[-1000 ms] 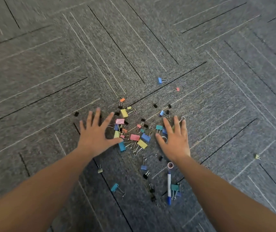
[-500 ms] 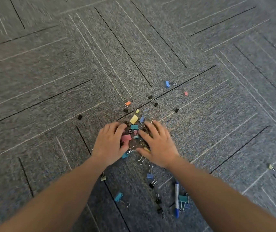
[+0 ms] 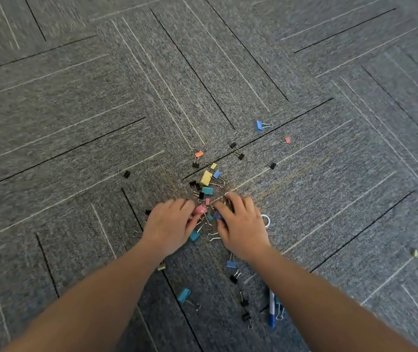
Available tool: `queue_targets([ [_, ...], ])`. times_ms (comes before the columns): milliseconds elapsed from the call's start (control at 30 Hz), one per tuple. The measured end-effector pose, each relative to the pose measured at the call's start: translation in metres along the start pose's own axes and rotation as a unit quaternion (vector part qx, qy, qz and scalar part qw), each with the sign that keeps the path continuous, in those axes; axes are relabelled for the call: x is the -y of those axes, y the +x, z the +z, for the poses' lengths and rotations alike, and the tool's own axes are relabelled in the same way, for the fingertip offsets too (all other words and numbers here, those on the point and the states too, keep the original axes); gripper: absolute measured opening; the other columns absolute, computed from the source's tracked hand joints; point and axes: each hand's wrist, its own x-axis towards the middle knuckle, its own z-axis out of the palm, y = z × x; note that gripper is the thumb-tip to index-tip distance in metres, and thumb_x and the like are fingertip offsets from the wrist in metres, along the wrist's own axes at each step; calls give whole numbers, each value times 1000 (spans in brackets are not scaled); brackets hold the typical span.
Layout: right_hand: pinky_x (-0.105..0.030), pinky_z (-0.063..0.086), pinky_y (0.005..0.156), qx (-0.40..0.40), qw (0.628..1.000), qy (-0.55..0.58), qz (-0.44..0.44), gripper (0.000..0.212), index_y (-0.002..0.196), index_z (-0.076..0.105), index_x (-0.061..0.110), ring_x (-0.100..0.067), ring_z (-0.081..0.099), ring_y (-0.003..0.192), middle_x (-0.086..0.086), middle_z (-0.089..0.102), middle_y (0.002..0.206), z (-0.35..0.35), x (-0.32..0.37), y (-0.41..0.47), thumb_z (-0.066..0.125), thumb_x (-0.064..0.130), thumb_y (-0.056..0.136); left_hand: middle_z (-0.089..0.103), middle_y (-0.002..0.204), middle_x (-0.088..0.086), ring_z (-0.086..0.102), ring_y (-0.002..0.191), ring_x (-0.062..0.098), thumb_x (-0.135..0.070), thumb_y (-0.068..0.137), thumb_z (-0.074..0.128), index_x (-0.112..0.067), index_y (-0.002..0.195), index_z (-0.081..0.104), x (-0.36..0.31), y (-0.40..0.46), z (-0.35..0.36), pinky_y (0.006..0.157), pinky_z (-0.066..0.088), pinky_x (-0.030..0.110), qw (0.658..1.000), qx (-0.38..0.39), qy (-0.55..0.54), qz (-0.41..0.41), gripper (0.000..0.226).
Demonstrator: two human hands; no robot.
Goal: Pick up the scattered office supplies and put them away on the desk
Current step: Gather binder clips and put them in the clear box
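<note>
Several coloured binder clips lie scattered on grey carpet, with a heap between my two hands. My left hand curls over the heap's left side, fingers closed on clips, a pink clip at its fingertips. My right hand curls over the right side, a blue clip under its fingers. A yellow clip and a teal clip lie just beyond the fingers. A blue-and-white pen lies under my right forearm.
Stray clips lie farther out: a blue one, a pink one, an orange one, a black one, a teal one near me, a pale one far right. A small white ring sits by my right hand.
Both hands went from flat and spread apart to drawn together with fingers curled, raking the clips into a tight heap between them.
</note>
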Motion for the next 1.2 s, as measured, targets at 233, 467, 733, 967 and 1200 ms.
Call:
queue_targets([
  [233,-45,52,89,15,999,9,42,43,130,42,24,-30,36,125,-10,25,148,-9,2,3,50,39,90,43,126,7,47,108,23,-85,72,23,-23,140,26,-9,-7,-1,88,45,39,994,79,76,12,92],
  [467,-40,55,78,33,998,22,56,40,121,44,27,-22,36,118,0,26,139,-16,-3,-1,49,48,86,45,95,0,51,79,15,-60,89,32,-19,111,42,-9,-8,-5,58,47,26,995,62,60,58,47],
  [733,-24,47,59,59,998,4,-30,28,114,49,24,-14,50,81,4,45,104,-17,-5,-4,42,40,92,56,87,-1,58,67,19,-36,87,43,-17,101,50,-20,-8,-7,54,38,27,996,86,20,15,24],
  [967,-24,51,57,71,997,19,-8,24,102,56,18,-10,55,69,7,43,85,-42,-11,15,41,33,93,51,78,-3,51,61,13,-31,90,42,-16,95,47,-16,-1,-26,49,33,19,996,85,-8,-22,16],
  [1200,-24,56,62,44,998,52,3,15,93,55,16,-10,56,74,11,46,90,-129,10,14,44,27,92,55,69,-9,54,60,5,-26,85,51,-20,87,53,-18,1,-116,50,42,16,985,15,-112,-133,6],
])
